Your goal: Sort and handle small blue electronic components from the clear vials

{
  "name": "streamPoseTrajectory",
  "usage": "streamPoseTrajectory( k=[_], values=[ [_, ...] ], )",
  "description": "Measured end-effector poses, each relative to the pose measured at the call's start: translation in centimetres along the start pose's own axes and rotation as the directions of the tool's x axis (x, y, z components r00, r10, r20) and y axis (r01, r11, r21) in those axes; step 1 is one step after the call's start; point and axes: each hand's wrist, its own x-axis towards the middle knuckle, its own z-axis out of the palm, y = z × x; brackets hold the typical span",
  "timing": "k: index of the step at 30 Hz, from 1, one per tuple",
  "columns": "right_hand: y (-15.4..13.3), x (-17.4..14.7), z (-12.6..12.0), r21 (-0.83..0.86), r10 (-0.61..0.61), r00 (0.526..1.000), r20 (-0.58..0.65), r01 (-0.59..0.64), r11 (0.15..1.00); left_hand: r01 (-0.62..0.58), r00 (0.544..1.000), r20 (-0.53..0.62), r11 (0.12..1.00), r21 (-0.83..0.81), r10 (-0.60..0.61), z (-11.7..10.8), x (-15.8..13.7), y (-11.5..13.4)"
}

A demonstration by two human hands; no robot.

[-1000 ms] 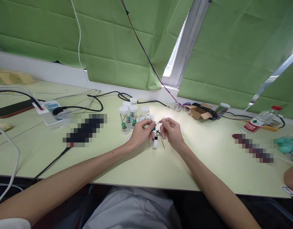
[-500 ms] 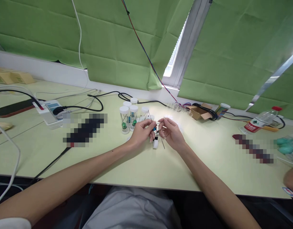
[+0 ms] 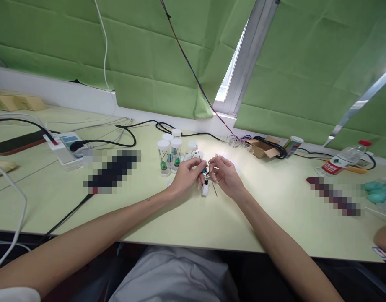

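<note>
Head view: two bare hands at work above a pale table (image 3: pixel 274 214). Nearest, below the hands, grey cloth (image 3: pixel 170 272) is seen at the table's front edge. On the tabletop just below the gap between the hands, a small white piece (image 3: pixel 204 191) with a dark top is placed, and a thin dark rod (image 3: pixel 214 188) is laid slantwise beside it, under the right hand. The left hand (image 3: pixel 187 174) is closed in a pinch of thumb and forefinger, by which a thin dark strand (image 3: pixel 198 153) is gripped, its free end raised above the fingertips. A small blue piece (image 3: pixel 204 170) is seen just under these fingertips; whether it is held cannot be told. The right hand (image 3: pixel 226 174) is curled, its fingertips brought near those of the left; whether anything is gripped there cannot be told. Beyond and to the left of the left hand, clear containers (image 3: pixel 163 144) with white lids are stood upright, green pieces (image 3: pixel 163 165) being visible inside. Well to the right of the right hand, a red-capped bottle (image 3: pixel 343 161) is tilted. Beyond the right hand, an open cardboard box (image 3: pixel 264 147) is set near the wall. Farthest, the window is covered by green blinds (image 3: pixel 167 58).
</note>
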Motion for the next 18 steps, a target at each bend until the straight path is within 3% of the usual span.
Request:
streamPoseTrajectory(
  k=[18],
  values=[
    [0.26, 0.28, -0.06, -0.128, 0.019, 0.994, -0.103, -0.032, 0.991, 0.037, 0.999, -0.004, 0.996, 0.075, -0.037, 0.24, -0.27, 0.05]
  ],
)
